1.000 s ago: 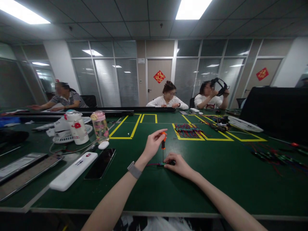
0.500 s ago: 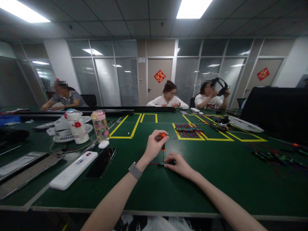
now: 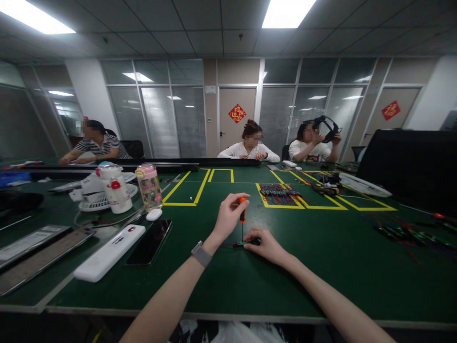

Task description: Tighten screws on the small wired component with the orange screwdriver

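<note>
your left hand (image 3: 228,216) has shifted its fingers slightly around the orange-and-black screwdriver (image 3: 243,217), and at far left a co-worker in a striped top (image 3: 103,145) has drawn an outstretched arm back in. the screwdriver's upright shaft meets the small green board (image 3: 240,244) at the same spot as a second ago, so you appear to be turning the tool in place, with contact kept.

your left thumb and fingers are closed lightly about the top of the handle. your right hand (image 3: 264,242) is pinched nearly shut at the board's right end, seemingly steadying it; the exact grip is too small to tell. the board lies flat on the green surface (image 3: 214,290) in front of you, with thin wires (image 3: 228,243) running left.

beyond your right hand, wired boards (image 3: 280,193) lie bunched inside yellow tape (image 3: 285,206). to your left rest a dark phone (image 3: 150,243) and a long white case (image 3: 110,252).
</note>
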A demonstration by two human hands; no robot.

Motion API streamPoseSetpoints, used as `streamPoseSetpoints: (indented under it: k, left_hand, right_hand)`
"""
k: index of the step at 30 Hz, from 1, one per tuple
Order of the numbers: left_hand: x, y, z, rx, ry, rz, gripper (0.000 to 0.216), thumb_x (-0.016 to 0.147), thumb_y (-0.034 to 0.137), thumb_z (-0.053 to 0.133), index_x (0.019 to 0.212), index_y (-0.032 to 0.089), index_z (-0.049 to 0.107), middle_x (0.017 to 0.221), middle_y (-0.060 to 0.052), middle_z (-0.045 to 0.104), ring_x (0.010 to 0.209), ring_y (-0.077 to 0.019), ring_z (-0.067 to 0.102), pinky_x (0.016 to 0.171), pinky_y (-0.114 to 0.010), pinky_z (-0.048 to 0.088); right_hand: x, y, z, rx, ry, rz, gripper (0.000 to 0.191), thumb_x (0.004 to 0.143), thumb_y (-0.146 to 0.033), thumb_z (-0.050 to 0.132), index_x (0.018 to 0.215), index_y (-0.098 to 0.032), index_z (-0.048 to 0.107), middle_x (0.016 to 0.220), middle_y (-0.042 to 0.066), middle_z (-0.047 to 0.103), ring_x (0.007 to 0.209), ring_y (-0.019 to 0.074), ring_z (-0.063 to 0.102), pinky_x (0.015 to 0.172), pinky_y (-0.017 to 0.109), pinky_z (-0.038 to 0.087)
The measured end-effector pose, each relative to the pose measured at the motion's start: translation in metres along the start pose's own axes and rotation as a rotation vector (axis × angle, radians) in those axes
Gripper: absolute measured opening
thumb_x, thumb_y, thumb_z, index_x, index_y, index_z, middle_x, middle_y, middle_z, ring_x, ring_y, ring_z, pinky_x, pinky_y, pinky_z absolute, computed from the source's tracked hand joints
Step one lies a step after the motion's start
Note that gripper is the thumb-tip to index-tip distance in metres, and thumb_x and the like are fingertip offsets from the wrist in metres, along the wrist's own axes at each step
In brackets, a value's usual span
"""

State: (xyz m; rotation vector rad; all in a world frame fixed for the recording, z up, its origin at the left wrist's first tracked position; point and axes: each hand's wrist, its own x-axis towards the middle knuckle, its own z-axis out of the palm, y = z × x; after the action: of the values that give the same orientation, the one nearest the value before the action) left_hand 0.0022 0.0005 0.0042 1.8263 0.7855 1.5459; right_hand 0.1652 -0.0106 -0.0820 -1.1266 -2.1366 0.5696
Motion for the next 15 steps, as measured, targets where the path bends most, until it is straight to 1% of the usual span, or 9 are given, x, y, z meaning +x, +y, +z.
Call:
streamPoseSetpoints:
  k: [2, 3, 4, 5, 7, 9, 11, 12, 15]
  left_hand:
    - [-0.0015, 0.0012, 0.0004, 0.052, 0.011, 0.073, 0.025, 0.087, 0.029, 0.053, 0.106, 0.02, 0.068, 0.103, -0.007, 0.065, 0.095, -0.017, 0.06, 0.086, -0.029, 0.047]
    - [-0.0018, 0.0019, 0.0008, 0.04, -0.006, 0.08, 0.027, 0.089, 0.028, 0.05, 0.109, 0.021, 0.067, 0.106, -0.007, 0.065, 0.1, -0.0177, 0.059, 0.091, -0.031, 0.045]
    - [-0.0018, 0.0025, 0.0014, -0.004, -0.036, 0.059, 0.029, 0.09, 0.028, 0.048, 0.112, 0.02, 0.065, 0.106, -0.007, 0.066, 0.101, -0.018, 0.06, 0.092, -0.032, 0.045]
    - [-0.0016, 0.0029, 0.002, -0.06, -0.071, 0.023, 0.03, 0.09, 0.027, 0.047, 0.113, 0.019, 0.064, 0.104, -0.008, 0.067, 0.099, -0.018, 0.061, 0.09, -0.032, 0.046]
    - [-0.0008, 0.0031, 0.003, -0.141, -0.113, -0.047, 0.03, 0.088, 0.027, 0.05, 0.112, 0.017, 0.064, 0.094, -0.007, 0.068, 0.087, -0.0167, 0.063, 0.081, -0.03, 0.05]
    - [-0.0003, 0.0025, 0.0032, -0.134, -0.106, -0.072, 0.027, 0.084, 0.026, 0.056, 0.106, 0.015, 0.066, 0.084, -0.005, 0.067, 0.075, -0.0143, 0.062, 0.071, -0.027, 0.051]
    - [-0.0005, 0.0021, 0.0027, -0.077, -0.066, -0.055, 0.023, 0.081, 0.026, 0.059, 0.1, 0.015, 0.068, 0.082, -0.004, 0.065, 0.07, -0.0128, 0.06, 0.067, -0.024, 0.05]
    - [-0.0007, 0.0021, 0.0022, -0.042, -0.04, -0.034, 0.022, 0.082, 0.026, 0.059, 0.099, 0.016, 0.068, 0.085, -0.004, 0.064, 0.073, -0.0132, 0.06, 0.068, -0.024, 0.05]
    - [-0.0003, 0.0029, 0.0009, 0.011, 0.009, 0.036, 0.023, 0.086, 0.026, 0.053, 0.102, 0.019, 0.069, 0.103, -0.007, 0.064, 0.095, -0.0172, 0.061, 0.083, -0.028, 0.048]
  right_hand:
    - [0.0002, -0.0007, -0.0001, -0.001, -0.002, 0.004, 0.01, 0.074, -0.02, 0.068, 0.083, -0.018, 0.072, 0.081, 0.004, 0.062, 0.076, 0.0162, 0.057, 0.07, 0.027, 0.045]
    - [0.0003, -0.0013, -0.0003, -0.003, -0.003, 0.007, 0.01, 0.074, -0.019, 0.068, 0.083, -0.017, 0.072, 0.081, 0.004, 0.062, 0.076, 0.0162, 0.057, 0.07, 0.027, 0.045]
    - [0.0004, -0.002, -0.0006, -0.005, -0.004, 0.008, 0.01, 0.074, -0.02, 0.068, 0.083, -0.017, 0.072, 0.081, 0.004, 0.062, 0.076, 0.0161, 0.057, 0.07, 0.027, 0.045]
    - [0.0004, -0.0026, -0.0009, -0.007, -0.005, 0.009, 0.01, 0.074, -0.02, 0.068, 0.083, -0.017, 0.072, 0.081, 0.004, 0.062, 0.076, 0.0161, 0.057, 0.07, 0.027, 0.045]
    - [0.0003, -0.0034, -0.0014, -0.011, -0.005, 0.01, 0.01, 0.074, -0.021, 0.068, 0.083, -0.017, 0.072, 0.081, 0.003, 0.062, 0.076, 0.016, 0.057, 0.07, 0.027, 0.045]
    - [0.0001, -0.0035, -0.0013, -0.011, -0.002, 0.008, 0.01, 0.074, -0.02, 0.068, 0.083, -0.017, 0.072, 0.081, 0.003, 0.062, 0.076, 0.016, 0.057, 0.07, 0.027, 0.045]
    - [-0.0001, -0.0032, -0.0009, -0.007, 0.003, 0.007, 0.01, 0.074, -0.02, 0.068, 0.083, -0.017, 0.072, 0.081, 0.003, 0.062, 0.076, 0.0158, 0.057, 0.07, 0.027, 0.045]
    - [-0.0001, -0.003, -0.0006, -0.003, 0.003, 0.008, 0.011, 0.074, -0.019, 0.068, 0.083, -0.017, 0.072, 0.082, 0.004, 0.062, 0.076, 0.0158, 0.057, 0.07, 0.027, 0.045]
    - [-0.0001, -0.0027, -0.0004, 0.002, 0.001, 0.013, 0.01, 0.074, -0.02, 0.068, 0.083, -0.017, 0.072, 0.081, 0.004, 0.062, 0.075, 0.0157, 0.057, 0.07, 0.027, 0.046]
